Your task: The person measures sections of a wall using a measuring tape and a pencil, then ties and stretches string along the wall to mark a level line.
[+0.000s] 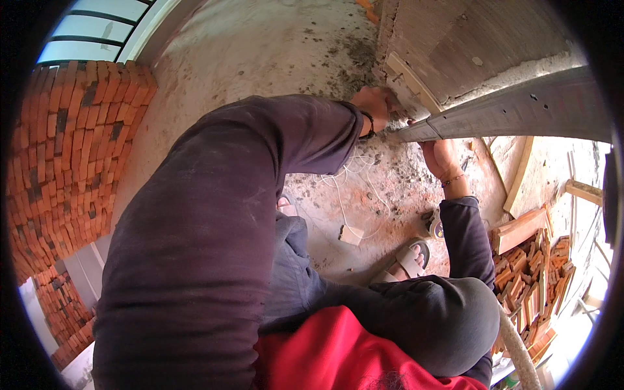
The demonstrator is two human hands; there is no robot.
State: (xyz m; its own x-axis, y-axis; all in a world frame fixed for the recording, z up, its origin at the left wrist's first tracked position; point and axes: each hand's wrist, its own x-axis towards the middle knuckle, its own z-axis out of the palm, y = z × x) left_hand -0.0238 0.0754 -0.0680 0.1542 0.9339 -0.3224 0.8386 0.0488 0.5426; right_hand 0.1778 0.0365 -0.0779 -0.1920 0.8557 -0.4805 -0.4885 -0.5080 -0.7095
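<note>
A long dark grey beam [507, 112] with small holes runs in from the right, its narrow end low by the floor. My right hand [442, 159] is closed on the near edge of this end, fingers partly hidden beneath it. On the other side of the end, my left hand [374, 104] is bent inward with its fingers curled. What the left fingers hold, if anything, is hidden in shadow. Just beyond them a pale wooden strip [413, 82] lies against the base of a grey, cement-smeared panel [471, 45].
Stacked red bricks [78, 156] stand at the left. Thin white string [344, 179] lies tangled on the mortar-spotted floor [260, 52], near a small tan block [351, 234] and a round tape-like reel [434, 224]. A heap of broken bricks [526, 279] sits at the right, beside my knee.
</note>
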